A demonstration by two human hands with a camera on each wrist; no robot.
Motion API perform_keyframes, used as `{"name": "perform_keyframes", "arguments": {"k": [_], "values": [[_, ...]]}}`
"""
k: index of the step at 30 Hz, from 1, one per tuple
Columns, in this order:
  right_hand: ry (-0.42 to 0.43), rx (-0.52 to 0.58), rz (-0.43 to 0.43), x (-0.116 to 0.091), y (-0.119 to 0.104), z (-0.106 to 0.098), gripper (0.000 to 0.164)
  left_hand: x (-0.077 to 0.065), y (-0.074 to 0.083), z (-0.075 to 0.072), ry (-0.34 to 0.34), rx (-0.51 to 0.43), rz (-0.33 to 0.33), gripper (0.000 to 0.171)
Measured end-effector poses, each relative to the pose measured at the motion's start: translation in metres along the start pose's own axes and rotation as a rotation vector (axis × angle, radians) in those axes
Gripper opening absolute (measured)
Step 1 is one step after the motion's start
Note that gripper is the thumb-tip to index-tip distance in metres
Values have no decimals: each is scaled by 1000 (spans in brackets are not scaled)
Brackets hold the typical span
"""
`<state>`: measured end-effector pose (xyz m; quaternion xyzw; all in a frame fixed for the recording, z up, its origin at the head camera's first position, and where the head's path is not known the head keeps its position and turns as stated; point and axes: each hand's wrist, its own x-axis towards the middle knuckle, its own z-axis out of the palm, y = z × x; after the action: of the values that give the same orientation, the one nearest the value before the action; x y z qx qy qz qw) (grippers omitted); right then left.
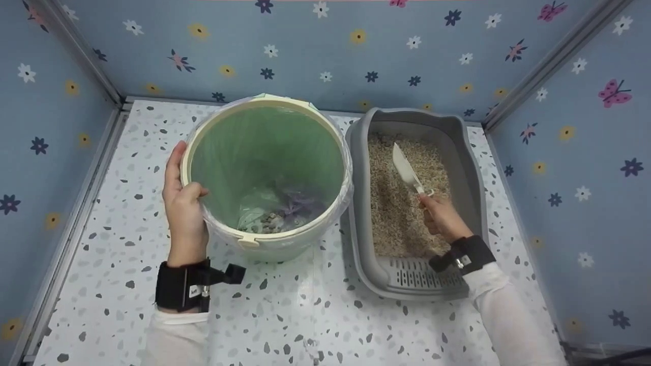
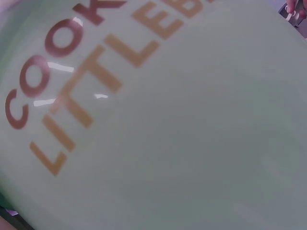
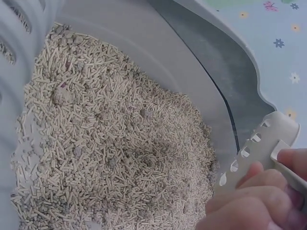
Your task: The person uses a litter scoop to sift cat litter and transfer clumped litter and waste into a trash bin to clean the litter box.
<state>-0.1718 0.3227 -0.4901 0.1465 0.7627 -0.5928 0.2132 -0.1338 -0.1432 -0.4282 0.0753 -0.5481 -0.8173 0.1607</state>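
My left hand [image 1: 185, 213] grips the left rim of a pale green trash bin [image 1: 247, 239], thumb over the edge and fingers along the outside. A clear plastic liner covers the bin's rim; purple plastic [image 1: 305, 206] and litter clumps [image 1: 271, 221] lie at the bottom. Orange and red lettering [image 2: 96, 72] fills part of the left wrist view. In my right hand [image 1: 445, 218] is the handle of a white litter scoop [image 1: 405, 165], held over the grey litter box [image 1: 359, 213]. Slots show along the scoop [image 3: 254, 143] in the right wrist view. Pellet litter [image 3: 120, 134] covers the box's floor.
Bin and litter box stand side by side on a white speckled surface [image 1: 285, 315]. A blue flowered wall [image 1: 325, 51] rises behind them, with similar panels at left and right. The box has a slotted step [image 1: 414, 277] at its near end.
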Motion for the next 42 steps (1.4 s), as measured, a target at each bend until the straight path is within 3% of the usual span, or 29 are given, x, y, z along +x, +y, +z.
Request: {"name": "perform_keyframes", "arguments": {"k": [6,9,12,17,20,26,33,36,38,40,42], "values": [[-53,107,21,-2,2,-3,34,-1,2,1,-1,4,-8,85],[-57,106,20,-4,2,-4,35,-2,3,1,0,7,-16,85],[10,-41,-18,-8,4,-5,35,-2,3,2,-3,8,-15,85],[247,-545,-174,-17,8,-8,39,-2,2,3,-4,1,-18,85],[337,-744,-249,-22,12,-9,42,-2,3,2,-1,2,-28,85],[412,-910,-314,-31,23,-9,52,-2,6,-2,-23,48,-72,79],[458,-955,-358,-43,36,-14,48,-7,14,-8,-51,141,-115,54],[483,-975,-356,-48,41,-19,43,-17,15,-7,-10,181,-45,56],[502,-998,-345,-51,45,-23,38,-28,14,-5,23,266,69,59],[532,-1030,-347,-53,49,-26,33,-41,14,3,69,390,255,63],[556,-1056,-355,-55,52,-30,30,-56,13,17,131,523,482,64]]}}
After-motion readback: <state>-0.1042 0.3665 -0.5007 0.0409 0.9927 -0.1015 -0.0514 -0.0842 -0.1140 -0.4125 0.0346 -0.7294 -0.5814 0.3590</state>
